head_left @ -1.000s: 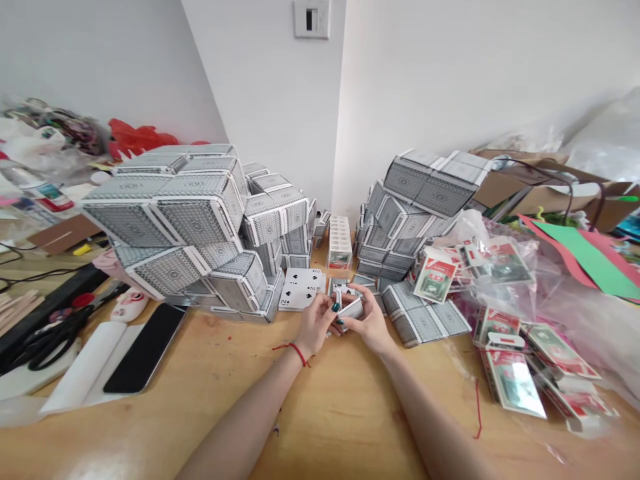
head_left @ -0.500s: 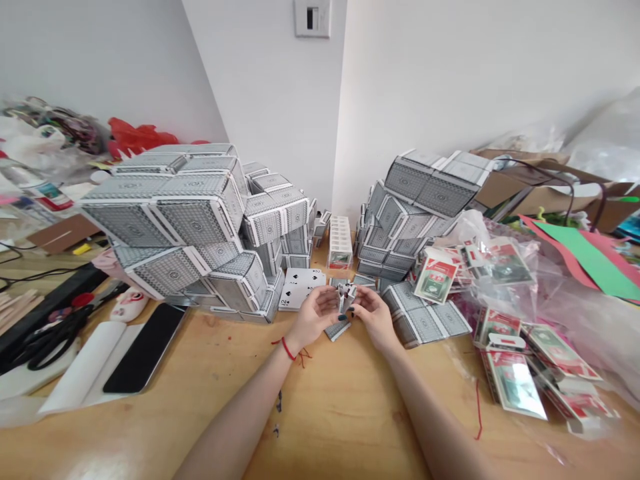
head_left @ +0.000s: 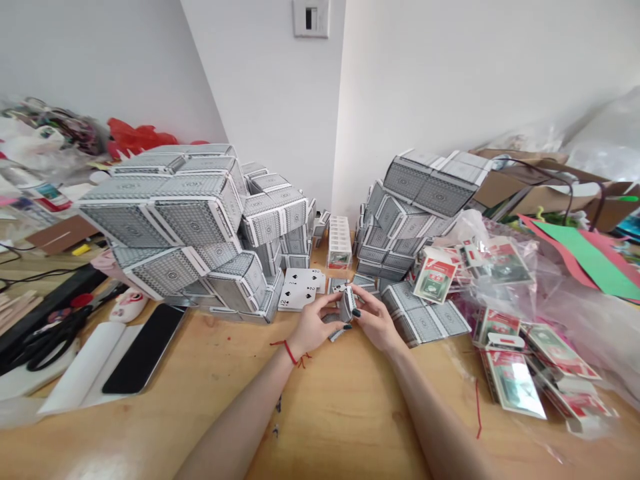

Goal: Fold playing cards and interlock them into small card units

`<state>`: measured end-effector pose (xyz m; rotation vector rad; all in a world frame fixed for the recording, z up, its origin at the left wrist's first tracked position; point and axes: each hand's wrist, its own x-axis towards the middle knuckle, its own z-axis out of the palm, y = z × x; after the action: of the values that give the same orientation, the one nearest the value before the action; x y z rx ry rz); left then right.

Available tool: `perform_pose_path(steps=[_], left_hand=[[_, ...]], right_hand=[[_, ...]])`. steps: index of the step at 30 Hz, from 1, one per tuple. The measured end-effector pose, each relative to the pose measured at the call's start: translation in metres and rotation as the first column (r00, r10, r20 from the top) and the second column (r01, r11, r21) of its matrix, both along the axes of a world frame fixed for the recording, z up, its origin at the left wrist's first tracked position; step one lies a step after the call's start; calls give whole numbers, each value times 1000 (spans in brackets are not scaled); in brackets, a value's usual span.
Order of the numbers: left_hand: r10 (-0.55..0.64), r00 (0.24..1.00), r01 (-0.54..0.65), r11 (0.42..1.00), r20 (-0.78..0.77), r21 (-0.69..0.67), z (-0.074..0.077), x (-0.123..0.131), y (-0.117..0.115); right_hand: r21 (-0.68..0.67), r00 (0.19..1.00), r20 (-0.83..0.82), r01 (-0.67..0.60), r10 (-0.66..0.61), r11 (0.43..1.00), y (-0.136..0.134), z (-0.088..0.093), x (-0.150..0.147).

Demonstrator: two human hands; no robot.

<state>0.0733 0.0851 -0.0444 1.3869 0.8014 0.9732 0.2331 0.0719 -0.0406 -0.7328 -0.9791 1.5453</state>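
Between both hands, over the middle of the table, is a folded playing card (head_left: 346,304) with a grey patterned back. My left hand (head_left: 316,327) pinches it from the left, and my right hand (head_left: 373,317) grips its right side; the fingers of both are closed. A red string bracelet (head_left: 289,352) circles my left wrist. Just behind and to the left lie face-up playing cards (head_left: 299,288) showing twos of spades. More grey-backed cards lie under and behind the hands, partly hidden by the fingers.
Stacked blocks of folded cards rise at left (head_left: 195,210) and right (head_left: 415,193). A low card block (head_left: 425,317) sits right of my hand. Card boxes (head_left: 515,383) and plastic wrap cover the far right. A phone (head_left: 145,350) and scissors (head_left: 60,333) lie left.
The card between my hands has turned, so its grey patterned back now faces me instead of its white edges. My fingers have shifted round it; the stacks have stayed put.
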Motion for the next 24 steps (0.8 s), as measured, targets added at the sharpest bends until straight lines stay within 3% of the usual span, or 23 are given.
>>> perform_pose_path(steps=[8, 15, 24], left_hand=[[160, 972, -125, 972, -170, 198, 5, 3, -7], [359, 900, -202, 847, -247, 492, 6, 4, -8], [431, 850, -180, 778, -302, 603, 0, 5, -9]], right_hand=[[-4, 998, 50, 37, -37, 999, -1, 6, -1], [30, 992, 101, 78, -81, 996, 0, 5, -4], [3, 991, 98, 91, -91, 996, 1, 3, -4]])
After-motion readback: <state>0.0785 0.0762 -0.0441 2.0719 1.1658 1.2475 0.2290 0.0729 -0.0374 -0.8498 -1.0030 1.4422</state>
